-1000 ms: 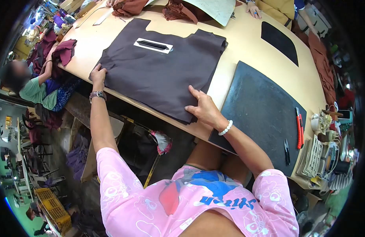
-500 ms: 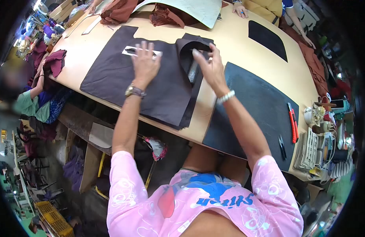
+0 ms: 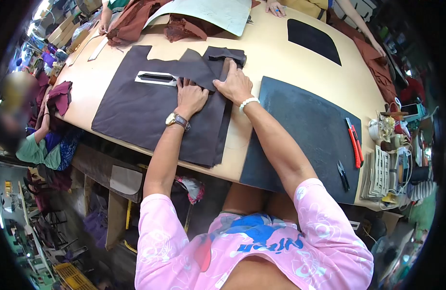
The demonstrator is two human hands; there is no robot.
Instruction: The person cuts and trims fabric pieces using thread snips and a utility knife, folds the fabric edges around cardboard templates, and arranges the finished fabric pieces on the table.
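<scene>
Soft, leather-like dark brown sheets (image 3: 131, 108) lie stacked on the table. Toward their far right, the top sheet is turned over into a flap (image 3: 198, 66). My left hand (image 3: 191, 99), wearing a watch, rests on the sheet with fingers stretched against the flap's lower edge; the fingertips are partly hidden. My right hand (image 3: 236, 87), with a pale bracelet, grips the flap's right side between thumb and fingers. A small rolled dark piece (image 3: 226, 54) sits just beyond it. Left of my left hand is a white-bordered strip with a dark slot (image 3: 156, 78).
A dark cutting mat (image 3: 300, 130) carries red cutters (image 3: 354, 142) and small snips (image 3: 342, 175). A black panel (image 3: 313, 41) lies at the far right. Reddish-brown pieces (image 3: 136, 21) and a white sheet (image 3: 203, 14) are at the back. Other people's hands (image 3: 276, 8) touch the table edges.
The raised curl of the top sheet is now pressed down as a flat flap. Both hands have come closer together and down onto it; my right hand has taken hold.
</scene>
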